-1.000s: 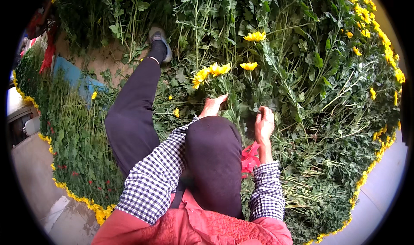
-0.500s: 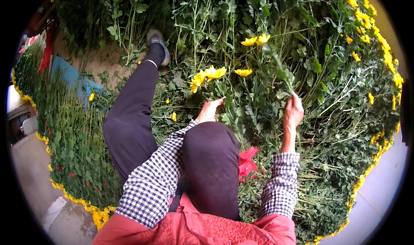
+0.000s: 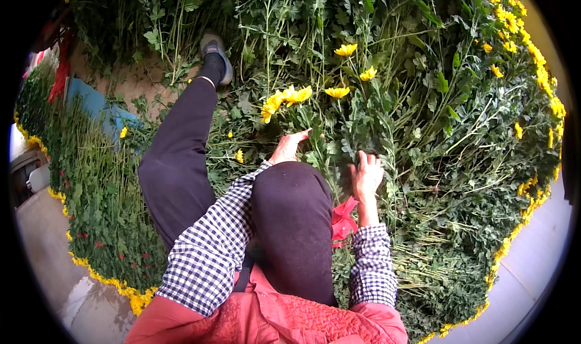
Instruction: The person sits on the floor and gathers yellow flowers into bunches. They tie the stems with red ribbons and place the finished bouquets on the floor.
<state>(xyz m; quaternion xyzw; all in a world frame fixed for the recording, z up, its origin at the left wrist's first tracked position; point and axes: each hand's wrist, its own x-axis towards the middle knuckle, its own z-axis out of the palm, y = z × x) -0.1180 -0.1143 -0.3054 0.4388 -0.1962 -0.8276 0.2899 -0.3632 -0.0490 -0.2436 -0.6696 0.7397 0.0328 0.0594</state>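
Observation:
My left hand (image 3: 290, 147) is by my raised knee, its fingers closed round the leafy stems of a small bunch of yellow chrysanthemums (image 3: 285, 100); leaves hide part of the fingers. To its right my right hand (image 3: 366, 176) has its fingers apart and holds nothing I can see. It lies against the green leaves, below single yellow chrysanthemum blooms (image 3: 368, 73). Close to my right wrist is a crumpled red strip (image 3: 344, 222), partly behind my knee.
Cut chrysanthemum stems (image 3: 436, 156) lie thickly ahead and to the right, edged with yellow blooms (image 3: 511, 23). Another leafy heap (image 3: 109, 217) is at the left. A blue sheet (image 3: 100, 105) shows beyond my stretched leg (image 3: 181, 138).
My right hand has let go of a leafy flower stem and moved left, nearer my left hand. That stem now lies among the others. My left hand keeps its hold.

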